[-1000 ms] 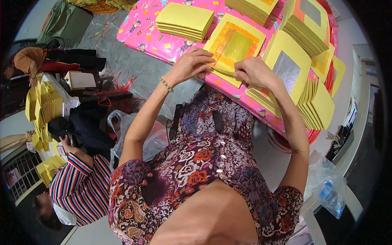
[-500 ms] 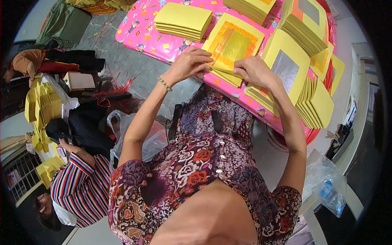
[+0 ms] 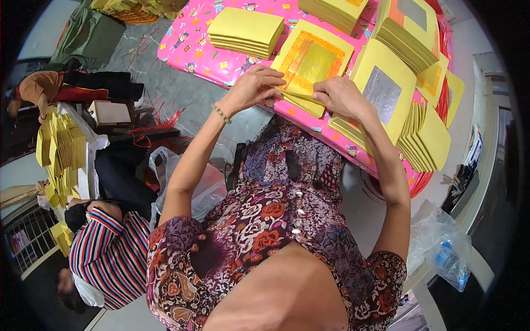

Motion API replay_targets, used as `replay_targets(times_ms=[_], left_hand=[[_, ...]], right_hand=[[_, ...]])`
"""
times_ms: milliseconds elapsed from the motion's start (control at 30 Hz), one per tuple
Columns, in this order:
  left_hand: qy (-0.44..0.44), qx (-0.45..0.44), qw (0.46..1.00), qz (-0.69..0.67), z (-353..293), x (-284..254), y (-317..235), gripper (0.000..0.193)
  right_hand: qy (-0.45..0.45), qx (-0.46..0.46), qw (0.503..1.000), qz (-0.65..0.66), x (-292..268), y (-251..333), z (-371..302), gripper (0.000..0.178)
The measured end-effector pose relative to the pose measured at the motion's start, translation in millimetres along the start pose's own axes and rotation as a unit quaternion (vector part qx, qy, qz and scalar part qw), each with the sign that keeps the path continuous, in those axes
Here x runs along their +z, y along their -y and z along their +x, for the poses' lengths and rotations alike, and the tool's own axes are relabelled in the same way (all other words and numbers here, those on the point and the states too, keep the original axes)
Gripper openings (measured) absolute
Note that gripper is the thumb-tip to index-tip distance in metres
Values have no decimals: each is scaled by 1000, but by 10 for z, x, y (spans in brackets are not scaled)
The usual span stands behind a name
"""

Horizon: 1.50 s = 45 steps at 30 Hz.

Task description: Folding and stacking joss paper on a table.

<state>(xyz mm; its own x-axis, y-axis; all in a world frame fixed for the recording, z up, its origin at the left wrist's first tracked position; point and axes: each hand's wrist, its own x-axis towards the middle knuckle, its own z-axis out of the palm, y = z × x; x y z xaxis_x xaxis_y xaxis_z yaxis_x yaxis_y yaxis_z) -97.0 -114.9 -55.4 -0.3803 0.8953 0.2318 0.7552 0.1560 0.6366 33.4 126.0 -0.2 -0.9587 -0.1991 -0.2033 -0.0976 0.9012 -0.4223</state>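
A yellow paper sheet [image 3: 314, 58] with an orange and gold square lies on the pink table, its near end turned up into a fold. My left hand [image 3: 255, 88], with a beaded bracelet at the wrist, pinches the left end of that fold. At the fold's right end, my right hand [image 3: 343, 96] grips the paper between thumb and curled fingers. More yellow paper shows below the fold, by the table's near edge. Just right of my right hand lies a yellow stack with a silver square [image 3: 382, 95] on top.
Folded yellow papers [image 3: 245, 30] are piled at the table's far left. Tall yellow stacks [image 3: 406, 41] and a fanned bundle [image 3: 424, 138] crowd the right side of the pink tablecloth [image 3: 190, 41]. A person in a striped shirt [image 3: 113, 256] sits at left, near a clear plastic bag [image 3: 190, 190].
Both hands stay on the fold, shifted only slightly. At left, the person in stripes has moved an arm and bent the head lower.
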Motion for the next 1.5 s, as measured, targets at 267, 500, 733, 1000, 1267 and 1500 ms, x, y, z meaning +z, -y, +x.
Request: replay_targets(times_ms=[267, 500, 733, 1000, 1267, 1500], left_hand=[[-6, 25, 997, 71, 96, -30, -55, 24], [19, 30, 996, 87, 153, -55, -55, 23], [18, 28, 994, 105, 110, -37, -53, 26], [50, 3, 995, 91, 137, -62, -36, 35], [39, 11, 996, 80, 150, -85, 53, 31], [33, 10, 998, 55, 186, -111, 26, 30]], right_hand=[[11, 13, 1000, -16, -9, 10, 33, 25], [27, 13, 998, 53, 31, 7, 12, 35], [21, 9, 996, -91, 254, 60, 79, 50], [71, 18, 996, -53, 166, 7, 141, 44], [103, 18, 993, -62, 77, 86, 171, 45], [104, 10, 995, 1, 66, -64, 152, 34]])
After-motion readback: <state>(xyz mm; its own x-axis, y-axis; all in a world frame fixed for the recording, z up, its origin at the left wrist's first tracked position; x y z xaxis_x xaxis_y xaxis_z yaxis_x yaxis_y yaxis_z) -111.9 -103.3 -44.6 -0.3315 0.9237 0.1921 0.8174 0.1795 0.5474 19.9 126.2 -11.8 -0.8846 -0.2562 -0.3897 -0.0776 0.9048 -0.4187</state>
